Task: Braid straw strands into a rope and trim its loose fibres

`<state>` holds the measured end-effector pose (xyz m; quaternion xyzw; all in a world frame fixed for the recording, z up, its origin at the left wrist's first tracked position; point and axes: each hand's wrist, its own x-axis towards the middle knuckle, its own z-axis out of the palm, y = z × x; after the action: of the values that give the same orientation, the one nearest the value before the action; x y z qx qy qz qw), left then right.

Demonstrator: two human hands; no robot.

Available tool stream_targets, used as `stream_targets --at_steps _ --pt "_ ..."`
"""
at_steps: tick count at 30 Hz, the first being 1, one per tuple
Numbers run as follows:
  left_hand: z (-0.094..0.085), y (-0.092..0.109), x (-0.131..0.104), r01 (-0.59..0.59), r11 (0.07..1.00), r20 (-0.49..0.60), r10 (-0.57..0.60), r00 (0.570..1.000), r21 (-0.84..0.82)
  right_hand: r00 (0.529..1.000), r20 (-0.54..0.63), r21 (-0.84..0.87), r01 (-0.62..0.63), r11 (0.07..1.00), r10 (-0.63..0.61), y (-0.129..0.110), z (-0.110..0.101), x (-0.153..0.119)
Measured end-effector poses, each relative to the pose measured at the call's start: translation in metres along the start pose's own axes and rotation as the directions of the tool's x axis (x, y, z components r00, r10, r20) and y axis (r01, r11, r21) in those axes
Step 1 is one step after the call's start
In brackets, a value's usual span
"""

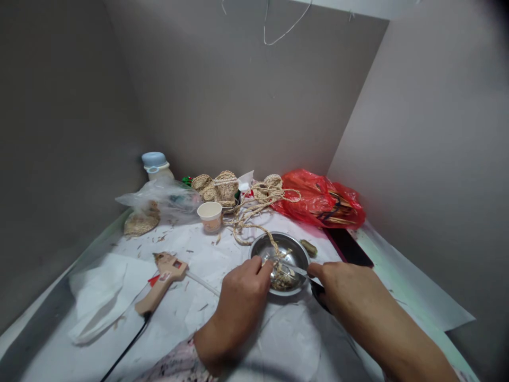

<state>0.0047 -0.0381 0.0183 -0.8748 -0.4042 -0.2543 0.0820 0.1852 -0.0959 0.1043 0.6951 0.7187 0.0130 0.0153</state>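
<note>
My left hand (246, 289) pinches the end of a braided straw cord (274, 243) over the near left rim of a steel bowl (258, 244). From there the cord runs back to a loose tangle. Straw scraps (283, 281) lie in the bottom of the bowl. My right hand (338, 284) is closed round the black handle of scissors (317, 291). Their metal blades reach left across the bowl to the cord beside my left fingertips. My fingers hide the exact spot where blades and cord meet.
Left of the bowl lie a glue gun (165, 281) and white paper (99, 292). Behind stand a paper cup (210, 216), straw coils (226, 187), a blue-lidded bottle (157, 164) and a red plastic bag (314, 199). A dark phone-like slab (350, 248) lies right. Grey walls enclose the table.
</note>
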Motion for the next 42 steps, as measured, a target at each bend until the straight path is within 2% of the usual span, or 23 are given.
stream_targets --at_steps 7,14,24,37,42 --pt "0.0027 0.0001 0.0008 0.0 1.0 -0.04 0.0 0.999 -0.017 0.999 -0.042 0.022 0.026 0.999 -0.025 0.0024 0.004 0.0009" --pt "0.0047 0.0 -0.0003 0.022 0.985 -0.092 -0.038 0.995 -0.169 0.999 -0.024 0.039 0.046 0.998 -0.046 0.0034 0.0029 0.0013" --pt "0.0013 -0.0004 0.0019 -0.04 0.997 -0.165 0.03 0.986 -0.058 0.999 0.025 0.03 0.02 0.999 -0.021 0.0001 0.0009 0.0003" --pt "0.003 -0.0009 0.0012 -0.08 0.996 -0.234 0.07 0.97 -0.034 0.998 -0.021 0.05 0.055 0.997 -0.054 0.0008 -0.0008 0.0006" --pt "0.0028 -0.0006 0.0009 -0.09 0.995 -0.25 0.077 0.965 -0.04 0.998 0.056 0.02 0.027 0.999 -0.028 -0.0005 -0.0052 0.0003"
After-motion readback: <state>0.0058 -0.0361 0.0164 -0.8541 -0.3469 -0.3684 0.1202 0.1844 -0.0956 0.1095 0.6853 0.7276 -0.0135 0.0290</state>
